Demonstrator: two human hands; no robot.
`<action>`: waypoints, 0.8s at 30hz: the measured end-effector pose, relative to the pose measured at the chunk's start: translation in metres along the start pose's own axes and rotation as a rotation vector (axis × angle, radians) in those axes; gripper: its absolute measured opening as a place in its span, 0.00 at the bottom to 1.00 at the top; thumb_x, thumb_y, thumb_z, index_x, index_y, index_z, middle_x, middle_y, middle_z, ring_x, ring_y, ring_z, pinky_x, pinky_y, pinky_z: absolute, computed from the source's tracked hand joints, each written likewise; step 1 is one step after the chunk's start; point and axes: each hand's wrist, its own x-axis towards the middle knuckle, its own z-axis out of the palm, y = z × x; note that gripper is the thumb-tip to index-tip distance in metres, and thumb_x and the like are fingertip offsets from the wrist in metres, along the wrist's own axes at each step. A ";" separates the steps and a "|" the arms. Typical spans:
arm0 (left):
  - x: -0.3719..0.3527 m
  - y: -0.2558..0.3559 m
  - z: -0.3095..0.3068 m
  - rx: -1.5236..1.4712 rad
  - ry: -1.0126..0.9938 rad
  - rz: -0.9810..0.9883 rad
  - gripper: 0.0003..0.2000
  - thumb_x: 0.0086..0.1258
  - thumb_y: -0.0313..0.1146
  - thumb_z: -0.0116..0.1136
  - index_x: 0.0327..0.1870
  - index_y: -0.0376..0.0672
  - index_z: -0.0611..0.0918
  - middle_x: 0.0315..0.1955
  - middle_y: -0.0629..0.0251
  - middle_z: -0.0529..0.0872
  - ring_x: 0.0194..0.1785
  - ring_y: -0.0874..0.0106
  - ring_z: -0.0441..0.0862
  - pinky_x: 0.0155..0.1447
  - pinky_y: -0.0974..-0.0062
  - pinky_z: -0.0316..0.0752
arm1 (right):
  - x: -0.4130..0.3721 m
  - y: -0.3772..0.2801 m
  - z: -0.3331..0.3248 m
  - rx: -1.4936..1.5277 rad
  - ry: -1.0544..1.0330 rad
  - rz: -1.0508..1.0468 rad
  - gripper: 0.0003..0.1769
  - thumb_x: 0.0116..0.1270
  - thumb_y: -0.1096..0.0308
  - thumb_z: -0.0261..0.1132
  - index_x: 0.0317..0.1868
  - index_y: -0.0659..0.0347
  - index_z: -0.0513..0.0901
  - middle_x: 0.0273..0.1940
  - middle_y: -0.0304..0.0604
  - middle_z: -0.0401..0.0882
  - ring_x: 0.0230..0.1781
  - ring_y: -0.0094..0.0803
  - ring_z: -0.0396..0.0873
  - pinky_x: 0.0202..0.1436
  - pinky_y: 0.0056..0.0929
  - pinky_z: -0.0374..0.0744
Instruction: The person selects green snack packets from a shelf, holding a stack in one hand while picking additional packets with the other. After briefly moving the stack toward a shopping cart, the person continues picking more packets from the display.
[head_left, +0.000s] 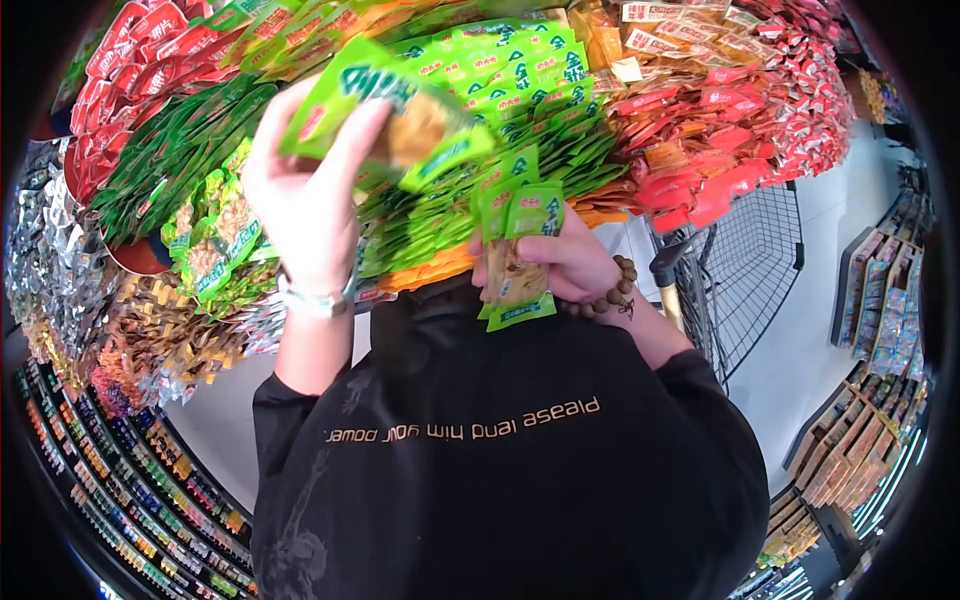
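Raised over the display, my left hand [305, 190] pinches a green snack packet [385, 110], tilted and slightly blurred, with a clear window showing brown food. My right hand [565, 260], wearing a beaded bracelet, grips several similar green packets [520, 250] near my chest; they overlap, so the rear ones are partly hidden. Behind both hands lie dense rows of green packets [520, 80] with the same look. The two hands are apart.
Red packets [720, 140] fill the right of the display, dark green packets [175, 150] the left. A wire shopping cart [750, 280] stands at the right. Stocked shelves [130, 490] curve along the lower left; wooden crates [850, 440] stand lower right.
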 end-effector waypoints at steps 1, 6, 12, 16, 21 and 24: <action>0.006 -0.003 0.011 0.005 -0.021 0.015 0.17 0.62 0.22 0.74 0.52 0.36 0.84 0.43 0.64 0.89 0.44 0.78 0.86 0.49 0.80 0.81 | -0.005 -0.003 -0.003 -0.012 0.030 -0.018 0.32 0.68 0.68 0.71 0.68 0.61 0.67 0.54 0.62 0.80 0.49 0.55 0.86 0.50 0.57 0.87; 0.031 -0.020 0.065 0.176 -0.095 0.214 0.15 0.62 0.23 0.74 0.50 0.36 0.84 0.37 0.65 0.89 0.40 0.80 0.86 0.45 0.79 0.82 | -0.024 -0.024 -0.012 -0.055 0.048 -0.063 0.32 0.68 0.66 0.71 0.68 0.63 0.67 0.54 0.61 0.80 0.49 0.53 0.86 0.51 0.52 0.87; 0.054 -0.047 0.104 0.516 -0.277 0.336 0.14 0.66 0.28 0.72 0.50 0.37 0.83 0.34 0.64 0.89 0.34 0.78 0.85 0.38 0.78 0.80 | -0.030 -0.046 -0.019 -0.017 -0.088 -0.115 0.31 0.65 0.75 0.71 0.67 0.67 0.70 0.53 0.56 0.83 0.49 0.51 0.88 0.52 0.48 0.87; 0.045 -0.054 0.115 0.700 -0.432 0.427 0.09 0.69 0.32 0.66 0.46 0.41 0.85 0.32 0.58 0.87 0.29 0.61 0.82 0.35 0.68 0.74 | -0.036 -0.058 -0.022 -0.070 -0.050 -0.050 0.32 0.62 0.70 0.75 0.63 0.69 0.70 0.50 0.61 0.84 0.48 0.54 0.87 0.51 0.52 0.86; 0.053 -0.055 0.107 0.997 -0.567 0.595 0.04 0.67 0.29 0.66 0.39 0.43 0.88 0.25 0.65 0.84 0.37 0.64 0.80 0.48 0.66 0.70 | -0.038 -0.069 -0.024 -0.108 -0.050 -0.039 0.32 0.58 0.73 0.76 0.61 0.71 0.72 0.49 0.62 0.84 0.46 0.53 0.88 0.51 0.50 0.86; 0.056 -0.060 0.105 1.084 -0.705 0.637 0.07 0.63 0.27 0.64 0.40 0.45 0.88 0.24 0.66 0.83 0.36 0.65 0.79 0.45 0.67 0.68 | -0.035 -0.072 -0.029 -0.110 -0.070 -0.037 0.33 0.58 0.73 0.75 0.61 0.72 0.72 0.49 0.61 0.84 0.46 0.53 0.88 0.51 0.50 0.86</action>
